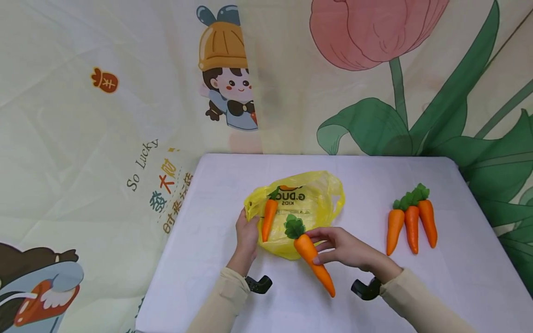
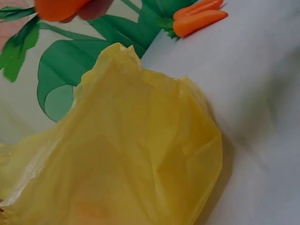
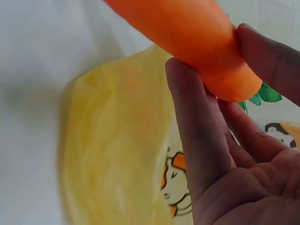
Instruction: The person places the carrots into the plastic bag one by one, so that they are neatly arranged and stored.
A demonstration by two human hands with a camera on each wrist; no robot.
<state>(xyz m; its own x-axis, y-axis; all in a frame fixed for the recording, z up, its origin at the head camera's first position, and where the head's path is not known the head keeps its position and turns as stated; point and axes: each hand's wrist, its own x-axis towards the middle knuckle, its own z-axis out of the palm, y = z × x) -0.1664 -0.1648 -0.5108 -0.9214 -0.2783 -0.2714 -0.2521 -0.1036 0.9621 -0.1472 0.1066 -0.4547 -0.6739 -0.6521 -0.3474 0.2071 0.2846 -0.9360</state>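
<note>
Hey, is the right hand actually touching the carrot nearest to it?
Touching. The right wrist view shows it plainly: the right hand grips the carrot from both sides, skin against the orange surface.

A translucent yellow plastic bag with crinkled sides and dark lettering that reads reversed sits on the white tabletop (image 1: 366, 199), its loop handle spread to the right; the bag (image 1: 320, 219) is held at its left rim by the left hand (image 1: 248, 232). A smooth orange toy carrot with a green leafy top (image 1: 269, 217) stands nearly upright in view, tip toward the person, seemingly within the bag's mouth, though the film makes this hard to confirm. A second, plump orange carrot with ruffled green leaves (image 1: 321, 274) slants between the right hand's (image 1: 343, 247) thumb and fingers, leaves overlapping the bag, tip pointing down-right.
</note>
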